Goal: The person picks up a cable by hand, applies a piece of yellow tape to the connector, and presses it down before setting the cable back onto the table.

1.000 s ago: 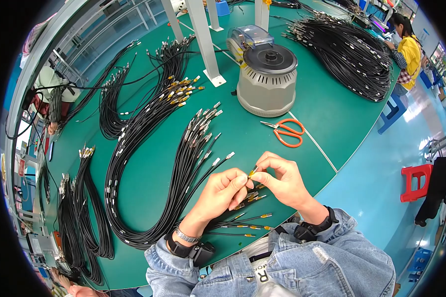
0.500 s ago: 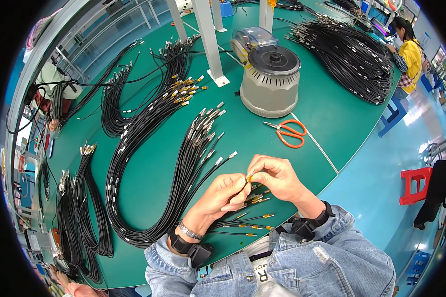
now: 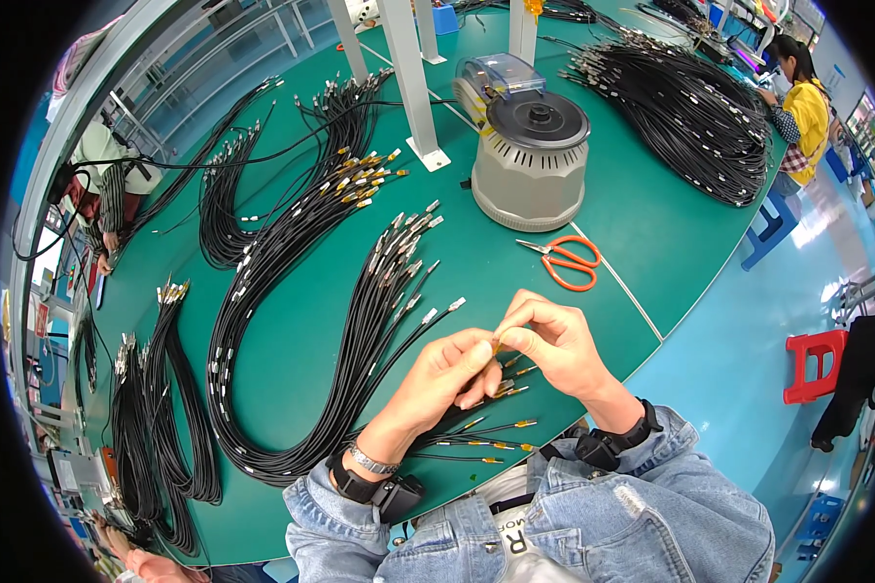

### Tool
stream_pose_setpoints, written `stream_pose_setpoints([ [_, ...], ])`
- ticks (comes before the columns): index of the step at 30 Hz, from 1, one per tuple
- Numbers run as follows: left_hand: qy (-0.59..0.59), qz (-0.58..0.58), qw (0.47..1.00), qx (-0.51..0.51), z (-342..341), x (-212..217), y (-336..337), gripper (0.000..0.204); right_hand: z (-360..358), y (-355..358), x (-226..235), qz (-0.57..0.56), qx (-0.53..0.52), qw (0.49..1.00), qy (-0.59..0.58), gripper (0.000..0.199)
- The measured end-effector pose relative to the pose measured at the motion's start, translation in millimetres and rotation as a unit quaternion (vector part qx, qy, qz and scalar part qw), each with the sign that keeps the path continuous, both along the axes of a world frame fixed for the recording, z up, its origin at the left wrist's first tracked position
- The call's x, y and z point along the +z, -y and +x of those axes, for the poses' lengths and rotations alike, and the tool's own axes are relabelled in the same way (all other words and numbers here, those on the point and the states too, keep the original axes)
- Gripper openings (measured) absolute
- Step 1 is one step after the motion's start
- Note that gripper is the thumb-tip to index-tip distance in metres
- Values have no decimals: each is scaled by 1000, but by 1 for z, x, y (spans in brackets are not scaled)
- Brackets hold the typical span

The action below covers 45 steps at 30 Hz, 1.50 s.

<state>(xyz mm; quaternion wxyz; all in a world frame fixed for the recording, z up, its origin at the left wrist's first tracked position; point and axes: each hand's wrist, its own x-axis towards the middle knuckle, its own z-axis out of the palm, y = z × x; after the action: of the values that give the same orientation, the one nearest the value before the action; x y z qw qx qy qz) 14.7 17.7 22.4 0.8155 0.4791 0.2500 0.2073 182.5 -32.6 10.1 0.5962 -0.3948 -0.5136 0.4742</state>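
Before my chest, both hands meet over the green table (image 3: 437, 262). My right hand (image 3: 558, 352) is closed, thumb and forefinger pinching the small yellow end of a black cable (image 3: 497, 345). Beside it, my left hand (image 3: 449, 377) is closed around the same cable just behind that end; its fingers hide most of it. Under my hands lie several black cables with yellow-sleeved ends (image 3: 501, 426). To their left, a large black cable bundle (image 3: 226, 360) curves in a U, one set of ends yellow and the other silvery-white.
Orange-handled scissors (image 3: 572, 262) lie beyond my right hand, near a round grey tape dispenser (image 3: 532, 160). More cable bundles (image 3: 676, 112) lie at far right and left (image 3: 180, 408). White metal posts (image 3: 410, 87) rise from the table. A co-worker in yellow (image 3: 803, 121) sits far right, near a red stool (image 3: 815, 364).
My right hand has shifted slightly up and right. My left fingers have loosened and spread a little, its thumb sliding toward the cable end. At far left, a co-worker's hands have moved.
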Motion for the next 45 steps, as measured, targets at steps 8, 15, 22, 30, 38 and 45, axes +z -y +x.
stream_pose_setpoints([
  [8, -113, 367, 902, 197, 9, -3, 19, 11, -4, 6, -2, 6, -47, 999, 26, 9],
  [15, -177, 571, 775, 205, 5, -7, 9, 16, 17, 5, -12, -15, -56, 995, 86, 10],
  [22, -333, 673, 636, 175, -31, -20, -18, 20, 31, -27, 18, -79, -157, 983, 46, 15],
  [30, -392, 658, 624, 155, -36, -35, -23, 15, 18, -125, 40, -105, -182, 951, -227, 17],
  [38, -379, 655, 631, 168, -38, -38, -24, 13, 8, -166, 42, -122, -241, 920, -285, 10],
  [45, -373, 641, 646, 179, -37, -37, -23, 14, 23, -147, 46, -110, -67, 930, -345, 13],
])
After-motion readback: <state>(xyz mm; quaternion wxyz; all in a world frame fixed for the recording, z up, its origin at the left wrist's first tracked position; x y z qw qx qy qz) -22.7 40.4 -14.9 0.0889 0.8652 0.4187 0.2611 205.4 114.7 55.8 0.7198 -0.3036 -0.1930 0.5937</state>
